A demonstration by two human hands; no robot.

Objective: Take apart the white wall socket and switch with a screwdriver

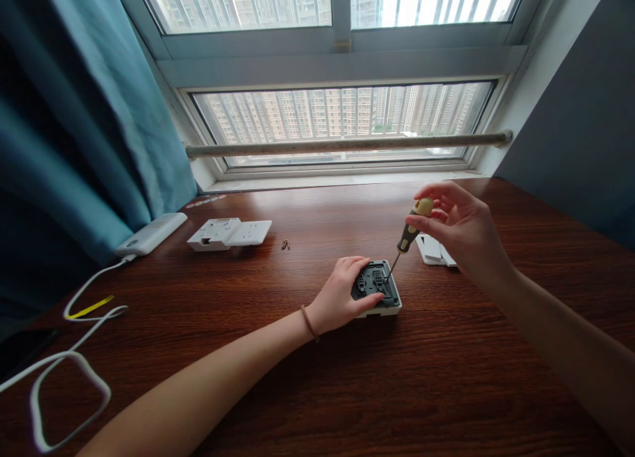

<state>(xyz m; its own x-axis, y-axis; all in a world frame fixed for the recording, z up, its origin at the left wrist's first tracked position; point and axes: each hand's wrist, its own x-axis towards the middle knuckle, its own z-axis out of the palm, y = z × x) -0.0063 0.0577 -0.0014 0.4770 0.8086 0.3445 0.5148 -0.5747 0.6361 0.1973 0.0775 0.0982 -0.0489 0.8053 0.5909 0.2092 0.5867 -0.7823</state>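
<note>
On the wooden table lies a wall switch [391,291], a white square box with its dark inner mechanism facing up. My left hand [342,288] grips it from the left, thumb along the near edge and fingers over the far edge. Above it to the right, my right hand [454,215] holds a screwdriver [407,235] by the top of its black and yellow handle. The shaft slants down to the left, and its tip meets the right part of the mechanism. Whether a screw sits under the tip is too small to tell.
White switch cover pieces [432,250] lie partly behind my right hand. To the left are white socket panels [228,233] and several small screws [286,245]. A white power strip [151,234] with a looping cable [74,358] stands by the blue curtain [99,113]. A window is behind the table.
</note>
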